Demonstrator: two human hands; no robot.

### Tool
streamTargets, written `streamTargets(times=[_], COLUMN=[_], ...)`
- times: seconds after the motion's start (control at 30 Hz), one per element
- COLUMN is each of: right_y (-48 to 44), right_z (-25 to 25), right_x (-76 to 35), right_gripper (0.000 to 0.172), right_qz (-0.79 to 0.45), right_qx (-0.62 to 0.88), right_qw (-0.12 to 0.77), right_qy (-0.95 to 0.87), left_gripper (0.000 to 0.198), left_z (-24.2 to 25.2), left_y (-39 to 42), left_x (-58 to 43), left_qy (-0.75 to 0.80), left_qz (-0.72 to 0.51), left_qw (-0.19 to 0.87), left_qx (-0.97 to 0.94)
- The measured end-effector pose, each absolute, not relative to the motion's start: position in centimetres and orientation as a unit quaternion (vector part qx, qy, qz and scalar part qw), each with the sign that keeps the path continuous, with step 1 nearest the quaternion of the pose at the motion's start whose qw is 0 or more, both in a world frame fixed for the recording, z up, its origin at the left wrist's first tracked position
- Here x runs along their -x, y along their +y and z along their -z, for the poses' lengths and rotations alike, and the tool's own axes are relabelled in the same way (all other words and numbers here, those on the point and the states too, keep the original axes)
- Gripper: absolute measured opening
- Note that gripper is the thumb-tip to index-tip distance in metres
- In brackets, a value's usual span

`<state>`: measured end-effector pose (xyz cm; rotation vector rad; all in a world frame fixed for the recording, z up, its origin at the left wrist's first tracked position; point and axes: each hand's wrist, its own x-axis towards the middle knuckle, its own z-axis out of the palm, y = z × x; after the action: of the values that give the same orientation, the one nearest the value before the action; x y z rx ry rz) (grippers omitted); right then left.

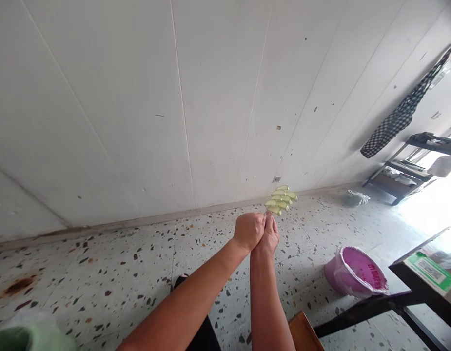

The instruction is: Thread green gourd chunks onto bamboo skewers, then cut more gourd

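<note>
In the head view, a white, seamed wall is rising behind a pale, multicoloured-speckled terrazzo floor, its foot forming the floor's far edge. Towards the floor's left edge, a broad stretch of room is lying between the forearms and a light green plastic container at the near left corner. On the other side, a round purple plastic bucket with a clear liner is standing well apart from the hands, near a dark-framed table whose left corner is jutting in. A brown, flat-topped piece is sitting at the floor's near edge, just beside the right forearm.

Just above the hands, a cluster of pale yellow-green, leaf-shaped pieces is showing slanting, overlapping rows with darker green rims. The right hand is gripping narrowly at the cluster's lower end; the left hand is forming a tight fist against it, its contents impossible to tell.
</note>
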<state>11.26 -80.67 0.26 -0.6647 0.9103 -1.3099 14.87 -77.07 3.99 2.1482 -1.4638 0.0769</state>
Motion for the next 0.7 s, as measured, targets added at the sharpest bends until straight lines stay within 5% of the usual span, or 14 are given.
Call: streamTargets(times=[0.2, 0.7], right_y=[-79.9, -79.8], right_z=[-0.6, -0.3], right_x=[-11.5, -12.4], right_gripper=[0.052, 0.057], right_qz=[0.57, 0.58], right_qx=[0.206, 0.265], right_qw=[0.71, 0.681], right_qy=[0.359, 0.359], left_gripper=[0.043, 0.043], left_z=[-4.4, -5.5], left_y=[-76.4, -75.3], left_x=[-15.1, -15.5], left_qy=[-0.532, -0.529], left_qz=[-0.027, -0.021], left_qw=[0.264, 0.268], left_qx=[-0.804, -0.805])
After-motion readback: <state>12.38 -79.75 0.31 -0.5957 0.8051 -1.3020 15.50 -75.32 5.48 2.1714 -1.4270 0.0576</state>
